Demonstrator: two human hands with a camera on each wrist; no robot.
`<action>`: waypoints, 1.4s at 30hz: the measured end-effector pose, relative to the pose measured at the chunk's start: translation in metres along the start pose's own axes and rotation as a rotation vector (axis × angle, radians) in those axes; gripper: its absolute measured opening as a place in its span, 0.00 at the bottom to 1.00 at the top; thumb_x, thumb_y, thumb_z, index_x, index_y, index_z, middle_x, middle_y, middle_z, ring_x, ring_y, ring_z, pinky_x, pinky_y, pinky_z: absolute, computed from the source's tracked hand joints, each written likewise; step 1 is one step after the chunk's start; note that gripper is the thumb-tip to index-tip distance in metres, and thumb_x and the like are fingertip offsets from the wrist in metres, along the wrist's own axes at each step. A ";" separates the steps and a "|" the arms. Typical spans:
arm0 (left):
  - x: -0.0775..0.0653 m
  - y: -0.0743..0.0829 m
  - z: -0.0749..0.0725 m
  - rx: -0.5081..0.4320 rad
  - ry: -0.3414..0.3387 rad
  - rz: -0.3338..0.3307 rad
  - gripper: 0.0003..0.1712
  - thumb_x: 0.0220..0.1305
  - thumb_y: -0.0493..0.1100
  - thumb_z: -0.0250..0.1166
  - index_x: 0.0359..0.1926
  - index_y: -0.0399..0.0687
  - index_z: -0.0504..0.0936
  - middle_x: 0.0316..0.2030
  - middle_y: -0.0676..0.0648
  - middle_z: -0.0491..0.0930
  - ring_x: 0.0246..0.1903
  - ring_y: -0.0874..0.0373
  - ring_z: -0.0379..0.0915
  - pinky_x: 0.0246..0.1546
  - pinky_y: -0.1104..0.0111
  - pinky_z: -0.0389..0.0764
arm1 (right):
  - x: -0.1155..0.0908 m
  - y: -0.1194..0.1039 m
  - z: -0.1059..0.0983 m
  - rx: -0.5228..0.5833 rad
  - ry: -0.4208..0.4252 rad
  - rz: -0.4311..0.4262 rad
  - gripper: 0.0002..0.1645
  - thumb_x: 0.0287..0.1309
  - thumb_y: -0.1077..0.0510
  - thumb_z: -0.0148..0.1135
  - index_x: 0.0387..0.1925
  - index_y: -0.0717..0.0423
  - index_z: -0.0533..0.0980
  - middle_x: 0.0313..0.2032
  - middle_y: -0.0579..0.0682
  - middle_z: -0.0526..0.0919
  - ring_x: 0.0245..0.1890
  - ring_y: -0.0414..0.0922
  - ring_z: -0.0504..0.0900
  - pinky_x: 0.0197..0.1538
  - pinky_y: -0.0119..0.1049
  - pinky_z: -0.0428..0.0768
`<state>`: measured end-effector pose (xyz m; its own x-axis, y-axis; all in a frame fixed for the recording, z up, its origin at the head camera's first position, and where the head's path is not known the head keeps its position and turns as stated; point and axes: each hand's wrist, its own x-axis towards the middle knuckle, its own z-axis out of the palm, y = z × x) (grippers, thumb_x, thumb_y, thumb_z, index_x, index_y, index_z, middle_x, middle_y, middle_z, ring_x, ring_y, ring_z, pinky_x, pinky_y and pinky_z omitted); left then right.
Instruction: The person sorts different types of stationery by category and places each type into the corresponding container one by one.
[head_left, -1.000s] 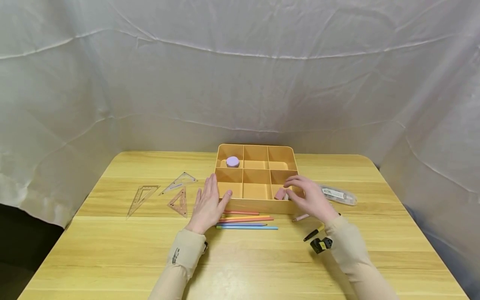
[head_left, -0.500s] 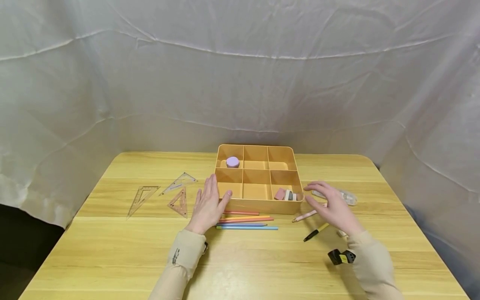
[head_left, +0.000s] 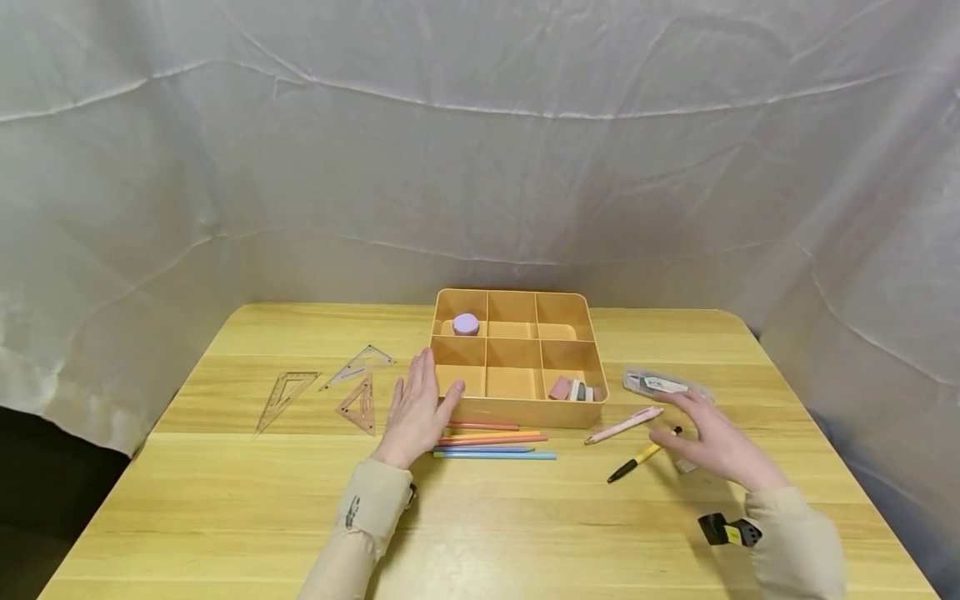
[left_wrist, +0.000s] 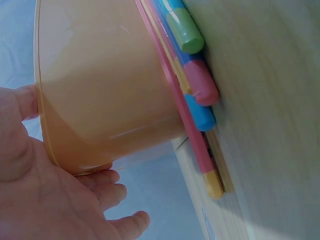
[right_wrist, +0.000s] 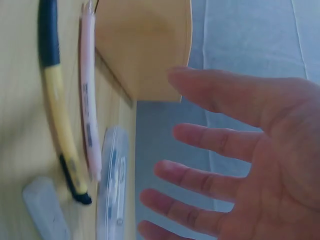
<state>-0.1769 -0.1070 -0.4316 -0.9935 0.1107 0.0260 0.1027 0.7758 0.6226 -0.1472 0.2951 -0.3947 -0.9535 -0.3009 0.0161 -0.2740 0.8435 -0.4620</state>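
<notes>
My left hand (head_left: 414, 410) rests on the front left corner of an orange divided organizer box (head_left: 517, 410), thumb at the front rim and fingers straight along the side. My right hand (head_left: 716, 437) hovers with spread fingers, holding nothing, above the right of the table. Below and beside it lie a yellow and black pen (head_left: 643, 455), a pink pen (head_left: 624, 425), a clear plastic case (head_left: 660, 382) and a small white eraser (right_wrist: 47, 210), partly hidden in the head view. In the box's front right compartment sit a pink eraser (head_left: 560, 387) and whitish and grey ones (head_left: 577, 390).
Several colored pencils (head_left: 495, 456) lie along the box's front. Three clear set squares, one of them orange-tinted (head_left: 358, 406), lie on the left of the table (head_left: 510, 533). A round purple item (head_left: 466, 324) occupies the back left compartment. Pale cloth (head_left: 480, 183) hangs around the table.
My right hand has moved from the box's front right compartment back to the right and nearer, uncovering the erasers and the pens. My left hand has stayed at the box corner.
</notes>
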 end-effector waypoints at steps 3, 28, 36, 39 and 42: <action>0.000 0.000 0.000 -0.004 0.000 0.000 0.49 0.78 0.63 0.45 0.79 0.34 0.37 0.81 0.36 0.38 0.81 0.41 0.34 0.79 0.41 0.39 | -0.004 0.007 -0.002 -0.016 -0.026 0.016 0.39 0.61 0.49 0.69 0.67 0.65 0.69 0.64 0.77 0.68 0.60 0.77 0.70 0.55 0.73 0.72; 0.000 0.001 0.000 -0.004 0.002 0.001 0.49 0.78 0.62 0.45 0.79 0.33 0.37 0.81 0.36 0.38 0.81 0.40 0.34 0.78 0.40 0.40 | -0.004 0.020 -0.005 -0.077 -0.243 0.150 0.35 0.46 0.51 0.78 0.52 0.62 0.74 0.52 0.74 0.73 0.49 0.68 0.79 0.49 0.66 0.79; 0.000 0.001 -0.001 0.001 0.003 0.000 0.49 0.78 0.62 0.45 0.79 0.33 0.37 0.81 0.36 0.38 0.81 0.40 0.35 0.78 0.40 0.41 | -0.002 0.017 -0.002 -0.085 -0.255 0.153 0.35 0.45 0.53 0.78 0.53 0.62 0.74 0.49 0.70 0.76 0.47 0.65 0.80 0.49 0.64 0.79; 0.000 0.001 0.000 0.002 0.004 0.000 0.49 0.78 0.62 0.45 0.79 0.33 0.37 0.81 0.36 0.38 0.81 0.40 0.35 0.78 0.40 0.41 | -0.001 0.016 -0.001 -0.088 -0.254 0.144 0.35 0.45 0.54 0.79 0.53 0.63 0.75 0.48 0.67 0.77 0.47 0.63 0.81 0.50 0.64 0.79; 0.000 0.001 0.000 0.003 0.004 0.000 0.49 0.78 0.62 0.45 0.79 0.33 0.37 0.81 0.35 0.39 0.81 0.40 0.35 0.78 0.40 0.41 | -0.001 0.016 0.000 -0.093 -0.251 0.128 0.34 0.45 0.55 0.79 0.52 0.63 0.75 0.46 0.65 0.78 0.46 0.60 0.80 0.50 0.62 0.80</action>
<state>-0.1767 -0.1066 -0.4310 -0.9937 0.1082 0.0294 0.1030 0.7773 0.6206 -0.1509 0.3089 -0.4023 -0.9234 -0.2802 -0.2624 -0.1747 0.9153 -0.3628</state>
